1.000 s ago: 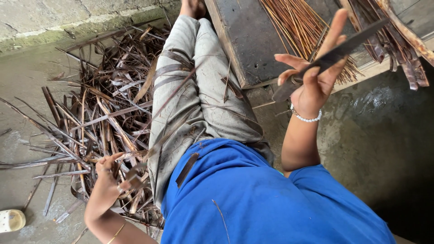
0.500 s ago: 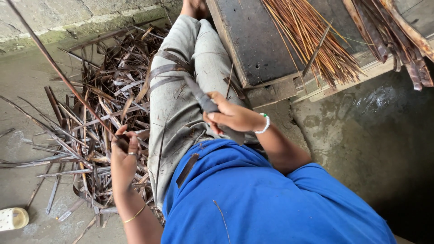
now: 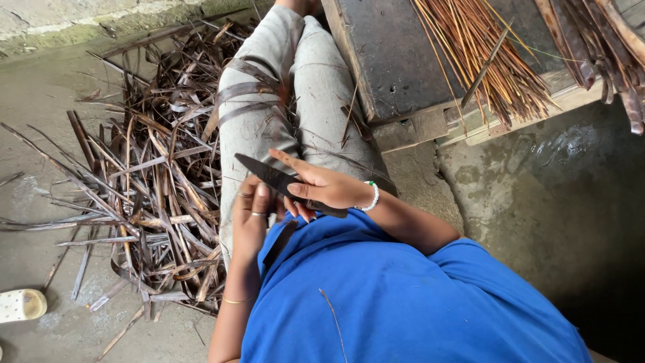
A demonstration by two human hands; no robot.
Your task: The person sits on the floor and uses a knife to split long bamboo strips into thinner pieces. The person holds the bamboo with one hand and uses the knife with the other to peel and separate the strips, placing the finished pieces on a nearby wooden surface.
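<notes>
I sit with my legs in grey trousers stretched out, wearing a blue shirt. My right hand, with a white bead bracelet on the wrist, grips a long dark knife over my lap, the blade pointing left. My left hand, with rings on its fingers, is closed just under the blade. It pinches a dark dry leaf strip that runs down over the shirt. The two hands touch at the knife.
A big pile of dark dry leaf strips covers the concrete floor on my left. A wooden bench at the right carries a bundle of thin orange-brown sticks and darker strips. A white sandal lies bottom left.
My right hand came down from the raised right side with the knife to my lap. My left hand lifted a strip from the pile and brought it to the blade.
</notes>
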